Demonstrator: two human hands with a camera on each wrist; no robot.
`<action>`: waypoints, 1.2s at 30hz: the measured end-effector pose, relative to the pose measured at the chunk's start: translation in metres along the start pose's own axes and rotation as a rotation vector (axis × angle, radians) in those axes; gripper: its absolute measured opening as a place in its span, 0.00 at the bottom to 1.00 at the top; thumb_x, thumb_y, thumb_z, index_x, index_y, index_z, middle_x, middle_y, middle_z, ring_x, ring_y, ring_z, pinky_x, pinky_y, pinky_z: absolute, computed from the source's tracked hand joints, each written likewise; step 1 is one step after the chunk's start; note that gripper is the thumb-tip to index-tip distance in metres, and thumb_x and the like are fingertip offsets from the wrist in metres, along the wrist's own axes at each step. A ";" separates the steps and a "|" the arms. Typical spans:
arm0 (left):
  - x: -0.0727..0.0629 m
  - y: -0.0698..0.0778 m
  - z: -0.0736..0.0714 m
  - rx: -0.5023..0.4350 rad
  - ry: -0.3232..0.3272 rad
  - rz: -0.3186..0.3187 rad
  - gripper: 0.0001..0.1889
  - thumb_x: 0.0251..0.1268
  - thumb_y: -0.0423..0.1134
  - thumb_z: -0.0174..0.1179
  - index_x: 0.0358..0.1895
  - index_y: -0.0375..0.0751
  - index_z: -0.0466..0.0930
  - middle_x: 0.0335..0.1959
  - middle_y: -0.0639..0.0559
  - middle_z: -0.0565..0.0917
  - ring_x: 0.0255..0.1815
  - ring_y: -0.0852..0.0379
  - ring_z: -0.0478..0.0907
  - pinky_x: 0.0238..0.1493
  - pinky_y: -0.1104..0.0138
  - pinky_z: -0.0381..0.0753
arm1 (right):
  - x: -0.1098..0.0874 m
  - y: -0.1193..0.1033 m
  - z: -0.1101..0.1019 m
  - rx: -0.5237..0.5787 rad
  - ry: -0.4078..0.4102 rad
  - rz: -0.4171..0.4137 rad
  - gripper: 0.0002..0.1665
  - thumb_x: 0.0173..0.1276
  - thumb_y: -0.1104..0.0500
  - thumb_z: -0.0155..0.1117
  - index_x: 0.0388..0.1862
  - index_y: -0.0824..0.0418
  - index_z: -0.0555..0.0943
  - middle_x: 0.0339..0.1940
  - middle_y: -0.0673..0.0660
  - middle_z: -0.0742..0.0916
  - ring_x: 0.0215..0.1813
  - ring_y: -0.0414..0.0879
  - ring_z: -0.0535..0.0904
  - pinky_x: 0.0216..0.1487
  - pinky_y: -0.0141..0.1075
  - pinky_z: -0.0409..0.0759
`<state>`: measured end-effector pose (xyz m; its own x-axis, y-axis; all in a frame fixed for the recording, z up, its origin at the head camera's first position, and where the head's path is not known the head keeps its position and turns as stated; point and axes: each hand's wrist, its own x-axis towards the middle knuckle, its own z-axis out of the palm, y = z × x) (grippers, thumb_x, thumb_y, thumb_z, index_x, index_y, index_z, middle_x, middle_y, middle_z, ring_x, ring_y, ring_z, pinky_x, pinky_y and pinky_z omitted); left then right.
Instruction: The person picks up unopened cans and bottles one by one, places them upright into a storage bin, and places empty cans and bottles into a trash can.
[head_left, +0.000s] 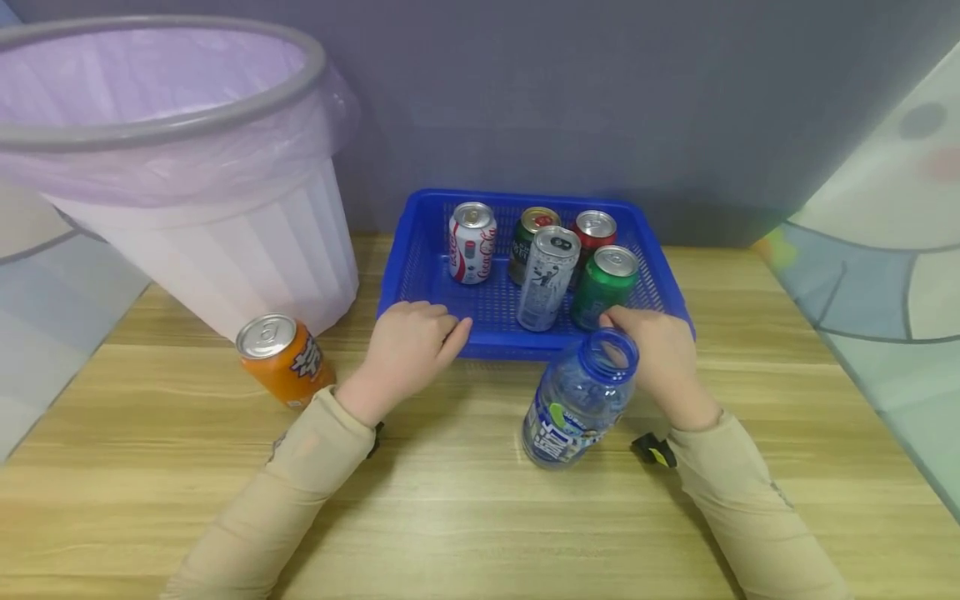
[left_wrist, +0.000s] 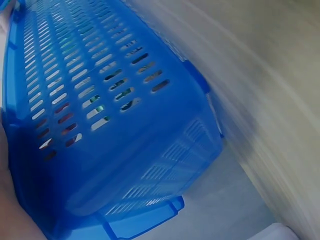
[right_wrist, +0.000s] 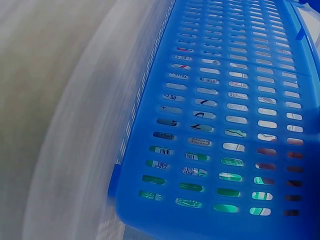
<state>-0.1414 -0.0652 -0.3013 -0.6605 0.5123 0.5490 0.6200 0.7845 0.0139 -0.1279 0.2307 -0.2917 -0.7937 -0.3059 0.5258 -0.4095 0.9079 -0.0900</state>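
Observation:
A blue plastic basket (head_left: pixel 517 198) with slotted walls holds several drink cans. My left hand (head_left: pixel 411 350) grips its front rim near the left corner, thumb lying over the rim. My right hand (head_left: pixel 660 354) grips the front rim near the right corner, partly hidden behind a clear blue bottle. In the basket are a white and red Coca-Cola can (head_left: pixel 472 246), a tall silver can (head_left: pixel 547 279), a green can (head_left: pixel 603 287), a dark can with a gold top (head_left: pixel 525 250) and a red can (head_left: pixel 585 237). Both wrist views show the basket's slotted front wall (left_wrist: pixel 150 135) (right_wrist: pixel 125 195) up close.
An open, capless blue bottle (head_left: pixel 573 408) stands on the wooden table (head_left: pixel 465 517) before the basket. An orange can (head_left: pixel 288 362) stands left of my left forearm. Behind it rises a white bin (head_left: pixel 255 242) with a purple liner. A grey wall (head_left: pixel 570 100) stands behind the basket.

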 end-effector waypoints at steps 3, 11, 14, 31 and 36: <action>0.000 0.000 -0.001 -0.006 -0.009 -0.003 0.21 0.69 0.46 0.50 0.19 0.42 0.82 0.17 0.53 0.80 0.18 0.54 0.75 0.20 0.63 0.72 | -0.001 0.000 0.000 0.003 0.007 -0.003 0.11 0.65 0.59 0.55 0.23 0.57 0.77 0.16 0.55 0.82 0.18 0.52 0.77 0.18 0.44 0.69; -0.001 0.003 -0.005 -0.027 -0.081 -0.067 0.19 0.70 0.47 0.51 0.24 0.43 0.84 0.19 0.55 0.80 0.20 0.54 0.74 0.21 0.64 0.68 | -0.001 0.000 0.000 0.002 0.003 -0.005 0.11 0.65 0.58 0.55 0.24 0.58 0.78 0.17 0.56 0.83 0.19 0.53 0.78 0.19 0.45 0.71; -0.001 0.005 -0.009 -0.031 -0.107 -0.100 0.20 0.70 0.48 0.50 0.25 0.43 0.84 0.18 0.55 0.78 0.20 0.53 0.74 0.23 0.63 0.67 | -0.001 0.000 0.000 0.003 -0.004 0.001 0.11 0.65 0.58 0.55 0.24 0.58 0.78 0.17 0.56 0.83 0.19 0.53 0.77 0.19 0.45 0.70; -0.004 0.009 -0.022 -0.093 -0.258 -0.162 0.19 0.70 0.52 0.50 0.35 0.42 0.84 0.29 0.53 0.84 0.31 0.53 0.79 0.33 0.61 0.69 | -0.002 0.002 0.002 0.017 0.003 -0.003 0.10 0.65 0.59 0.56 0.24 0.58 0.78 0.18 0.56 0.83 0.19 0.52 0.77 0.19 0.44 0.70; -0.004 0.008 -0.028 -0.123 -0.272 -0.180 0.19 0.69 0.52 0.52 0.42 0.40 0.84 0.38 0.49 0.86 0.40 0.50 0.82 0.43 0.55 0.75 | -0.001 0.002 0.001 0.026 0.003 -0.002 0.11 0.66 0.59 0.56 0.24 0.59 0.78 0.18 0.56 0.83 0.19 0.51 0.78 0.19 0.44 0.71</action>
<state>-0.1220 -0.0702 -0.2797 -0.8423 0.4570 0.2859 0.5187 0.8313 0.1996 -0.1280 0.2324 -0.2930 -0.7912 -0.3071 0.5288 -0.4231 0.8993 -0.1107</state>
